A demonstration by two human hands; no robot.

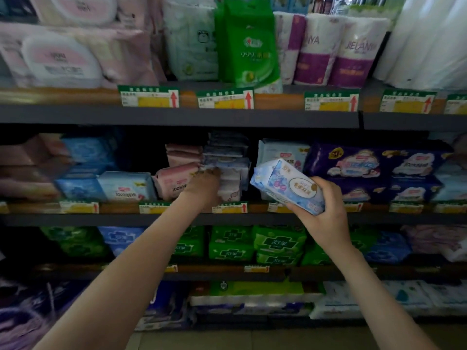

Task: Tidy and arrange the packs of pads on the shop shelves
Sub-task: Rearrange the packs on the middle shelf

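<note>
1. Right now the step in hand looks like putting one loose pack back in its place. The right hand [326,213] grips a pale blue pack [288,185], with its fingers curled round the lower end. The pack is tilted and held in the air in front of the middle shelf [177,219], touching nothing there.
2. The left hand [204,185] reaches into that shelf, up against the stack of packs [227,170] at the centre. Its back faces the camera and its fingers are blurred, so I cannot tell whether it grips a pack or only presses on the stack.
3. Next, by my judgement, the left hand must square up or steady the stack. The right hand then has to level its pack and slide it in beside or on top of packs of the same kind, without knocking the leaning pink packs [174,179] just beside.
4. Counted:
   - two hands
   - one pack held
   - one centre stack, its layers too blurred to count
   - at least three pink packs
   - four purple packs [346,162] showing their fronts on the right
   - at least five green packs [231,242] on the shelf below
   - three paper rolls [321,46] and one green bag [247,44] on the top shelf
</note>
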